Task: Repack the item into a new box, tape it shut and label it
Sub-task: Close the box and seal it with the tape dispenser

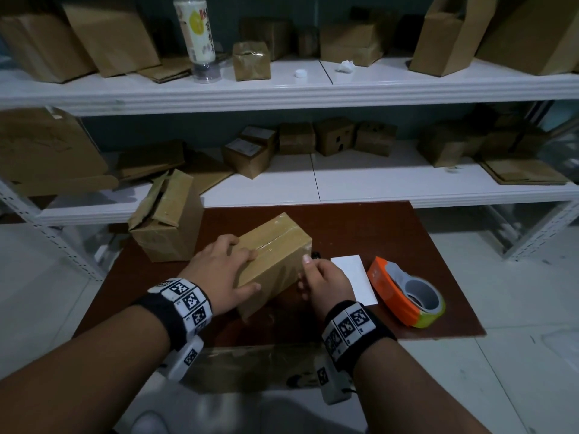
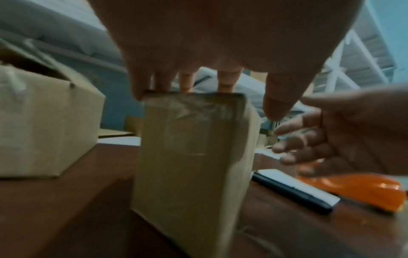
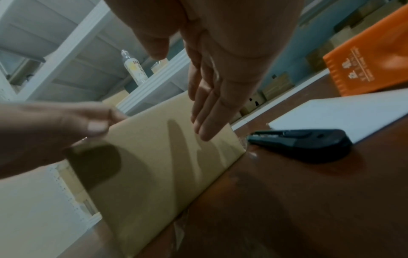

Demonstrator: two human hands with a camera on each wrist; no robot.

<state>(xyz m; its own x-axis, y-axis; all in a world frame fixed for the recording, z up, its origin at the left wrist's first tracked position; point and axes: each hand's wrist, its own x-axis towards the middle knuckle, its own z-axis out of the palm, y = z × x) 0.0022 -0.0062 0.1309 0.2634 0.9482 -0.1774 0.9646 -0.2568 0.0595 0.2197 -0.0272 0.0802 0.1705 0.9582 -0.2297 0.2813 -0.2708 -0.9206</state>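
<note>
A brown cardboard box (image 1: 275,245), sealed with clear tape, lies on the dark wooden table (image 1: 360,227). My left hand (image 1: 219,267) grips it from above, fingers over the top and thumb on the near side. The left wrist view shows the box's taped end (image 2: 194,148) under my fingers (image 2: 163,82). My right hand (image 1: 322,277) hovers with straight fingers (image 3: 207,118) next to the box's right side (image 3: 159,165), holding nothing. A white label (image 1: 360,274) lies just right of that hand. An orange tape dispenser (image 1: 404,292) sits beyond the label.
An opened, older cardboard box (image 1: 166,220) stands at the table's far left corner. A black utility knife (image 3: 302,144) lies between the sealed box and the label. White shelves (image 1: 313,89) behind hold several boxes and a bottle (image 1: 195,32).
</note>
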